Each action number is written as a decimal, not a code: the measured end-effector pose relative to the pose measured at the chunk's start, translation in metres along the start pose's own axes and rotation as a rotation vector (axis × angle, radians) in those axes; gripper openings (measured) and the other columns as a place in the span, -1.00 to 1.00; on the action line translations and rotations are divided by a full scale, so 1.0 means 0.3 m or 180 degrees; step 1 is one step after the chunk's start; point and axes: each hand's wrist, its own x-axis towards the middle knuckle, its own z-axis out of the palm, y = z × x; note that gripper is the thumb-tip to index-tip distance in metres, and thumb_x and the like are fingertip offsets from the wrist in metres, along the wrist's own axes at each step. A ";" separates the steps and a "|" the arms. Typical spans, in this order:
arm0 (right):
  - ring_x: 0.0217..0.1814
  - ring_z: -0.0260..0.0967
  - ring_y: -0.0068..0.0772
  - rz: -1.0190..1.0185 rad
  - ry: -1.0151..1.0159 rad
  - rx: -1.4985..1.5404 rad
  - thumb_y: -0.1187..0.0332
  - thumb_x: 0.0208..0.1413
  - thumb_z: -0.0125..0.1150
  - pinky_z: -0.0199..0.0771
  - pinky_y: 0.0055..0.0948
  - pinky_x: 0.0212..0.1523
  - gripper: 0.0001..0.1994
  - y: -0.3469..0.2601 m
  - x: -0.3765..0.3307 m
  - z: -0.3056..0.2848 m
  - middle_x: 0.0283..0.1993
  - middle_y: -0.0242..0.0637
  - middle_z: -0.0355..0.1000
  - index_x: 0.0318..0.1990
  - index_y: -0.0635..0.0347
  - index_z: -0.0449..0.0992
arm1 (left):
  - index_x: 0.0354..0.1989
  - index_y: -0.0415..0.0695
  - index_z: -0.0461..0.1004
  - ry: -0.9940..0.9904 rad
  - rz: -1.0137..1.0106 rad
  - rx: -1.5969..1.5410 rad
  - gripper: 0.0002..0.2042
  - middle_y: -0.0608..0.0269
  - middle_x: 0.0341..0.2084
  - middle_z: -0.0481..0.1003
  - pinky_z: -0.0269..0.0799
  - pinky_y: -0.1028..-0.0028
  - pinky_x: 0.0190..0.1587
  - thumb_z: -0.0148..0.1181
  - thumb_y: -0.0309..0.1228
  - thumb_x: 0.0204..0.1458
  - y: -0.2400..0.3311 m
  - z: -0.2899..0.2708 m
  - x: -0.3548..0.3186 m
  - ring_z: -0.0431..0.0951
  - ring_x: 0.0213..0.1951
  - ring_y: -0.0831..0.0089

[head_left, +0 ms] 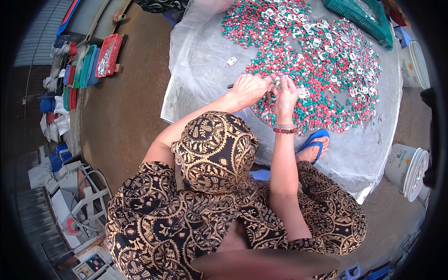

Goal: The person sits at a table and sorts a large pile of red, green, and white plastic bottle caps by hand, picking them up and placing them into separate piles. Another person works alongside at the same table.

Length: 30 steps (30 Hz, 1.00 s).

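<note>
My left hand [252,88] is closed around a thin tool, whose dark end [230,86] sticks out at the left of the fist. Close against it, my right hand [285,91] pinches a small whitish plastic piece [276,83] between thumb and fingers. The hands meet at the near left edge of a wide spread of small red, green and white pieces [322,102]. Many white square plastic frames [330,49] lie scattered over that spread. One white frame [232,61] sits apart to the left. The tool's working end is hidden between my fingers.
A pale plastic sheet [373,154] lies under the pieces, with a foot in a blue flip-flop [317,147] on it. A green basket [364,21] stands at the far right. White buckets [403,168] stand beyond the sheet's right edge; a red basket [108,56] is far left.
</note>
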 end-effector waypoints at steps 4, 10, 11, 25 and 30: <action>-0.39 0.47 -0.31 0.0145 0.0021 0.0399 0.42 0.24 -0.09 0.59 -0.37 -0.41 -0.79 0.018 0.002 -0.022 -0.32 -0.08 0.47 -0.20 0.42 0.41 | -0.25 -0.11 0.42 -0.0204 0.0028 -0.0147 -0.76 -0.02 -0.69 0.44 0.37 0.10 -0.53 -0.05 -0.21 0.13 -0.001 -0.011 -0.003 0.49 -0.58 -0.02; -0.44 0.48 -0.33 0.0505 0.0201 0.0273 0.43 0.19 -0.05 0.63 -0.37 -0.47 -0.82 0.044 -0.012 -0.040 -0.39 -0.11 0.46 -0.27 0.40 0.43 | -0.32 -0.15 0.46 -0.0641 -0.0058 -0.0430 -0.70 -0.07 -0.62 0.46 0.36 0.08 -0.44 -0.07 -0.17 0.15 -0.029 -0.009 -0.018 0.50 -0.49 -0.04; -0.42 0.48 -0.31 0.0567 0.0158 -0.0019 0.43 0.20 -0.06 0.63 -0.35 -0.43 -0.82 0.044 -0.015 -0.043 -0.37 -0.11 0.46 -0.26 0.40 0.43 | -0.33 -0.16 0.46 -0.0697 -0.0114 -0.0463 -0.69 -0.07 -0.61 0.46 0.36 0.08 -0.43 -0.08 -0.17 0.16 -0.035 -0.004 -0.022 0.50 -0.49 -0.04; 0.08 0.31 0.00 0.0894 0.0251 0.1377 0.53 0.25 -0.26 0.41 -0.12 0.12 -0.75 0.024 0.052 -0.121 -0.01 0.09 0.29 0.03 0.50 0.18 | -0.25 -0.18 0.36 -0.0029 -0.0297 -0.1315 -0.71 -0.05 -0.62 0.44 0.32 0.10 -0.44 -0.03 -0.17 0.14 -0.008 -0.021 -0.017 0.48 -0.48 -0.03; 0.20 0.20 0.10 0.0602 0.0032 0.1338 0.55 0.26 -0.32 0.33 -0.05 0.17 -0.79 -0.002 0.033 -0.048 0.11 0.23 0.19 0.01 0.41 0.09 | -0.34 -0.19 0.32 -0.0141 -0.0502 -0.1115 -0.74 -0.02 -0.64 0.44 0.30 0.10 -0.46 -0.06 -0.21 0.16 0.022 -0.016 -0.014 0.47 -0.50 -0.03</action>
